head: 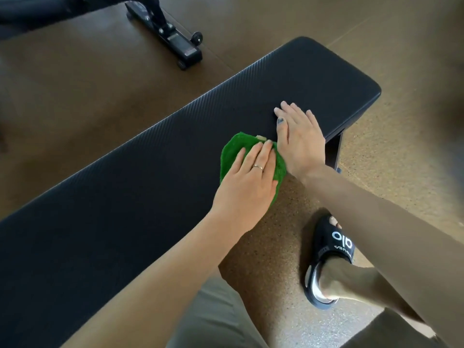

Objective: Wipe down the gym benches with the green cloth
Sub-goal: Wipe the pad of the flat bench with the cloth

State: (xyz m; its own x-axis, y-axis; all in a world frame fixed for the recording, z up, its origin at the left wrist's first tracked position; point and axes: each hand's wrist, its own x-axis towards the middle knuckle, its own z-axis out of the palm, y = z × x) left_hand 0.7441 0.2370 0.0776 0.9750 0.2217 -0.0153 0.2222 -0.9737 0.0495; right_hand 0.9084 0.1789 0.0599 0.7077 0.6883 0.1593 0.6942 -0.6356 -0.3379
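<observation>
Flat black gym bench point(155, 156) with a ribbed pad, running diagonally from lower left to upper right across a speckled cork-coloured floor point(401, 46). Left hand point(247, 182), fingers straight and a ring on one finger, presses flat on a green cloth point(232, 149) lying at the pad's near edge. Right hand point(297, 139), fingers extended, rests palm-down on the bare pad just beside the cloth, towards the bench's far end. Below the right forearm, a foot in a black slide sandal point(331, 249) with white lettering stands on the floor. At upper left, the wheeled black base of a second bench point(173, 38).
</observation>
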